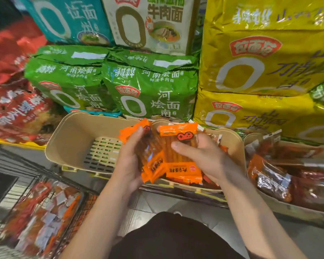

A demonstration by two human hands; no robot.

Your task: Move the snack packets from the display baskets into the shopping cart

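- The left hand (128, 161) and the right hand (200, 156) together hold a bundle of orange snack packets (168, 152) just above the middle basket (234, 144).
- Left hand: the fingers are curled round the left side of the bundle, with the thumb (137, 133) pressed on the upper left packet.
- Right hand: the fingers are curled round the right side of the bundle, with the thumb (183, 146) lying across the clear front of a packet.
- The packets in the bundle have orange ends and clear middles that show orange sticks inside. They are fanned out, some tilted to the left of the others.
- More packets of the same kind lie in the middle basket, under and behind the bundle.
- Left of the middle basket stands a beige plastic basket (71, 135), touching it; its slotted floor shows bare.
- Right of the middle basket stands a third basket (281, 208) holding dark red packets (273, 176).
- The shopping cart (32, 176), made of black wire, stands below and to the left of the middle basket. Orange and red packets (41, 214) lie heaped in it; they are blurred.
- Behind the middle basket are stacked large noodle bags: green bags (150, 86) straight behind, yellow bags (260, 71) to the right behind, red bags (17, 101) to the left behind.
- Above the green bags stand a teal bag (71, 19) and a white bag (150, 23).
- Below the middle basket, at the bottom edge of the view, dark clothing (168, 238) of the person shows between the forearms.
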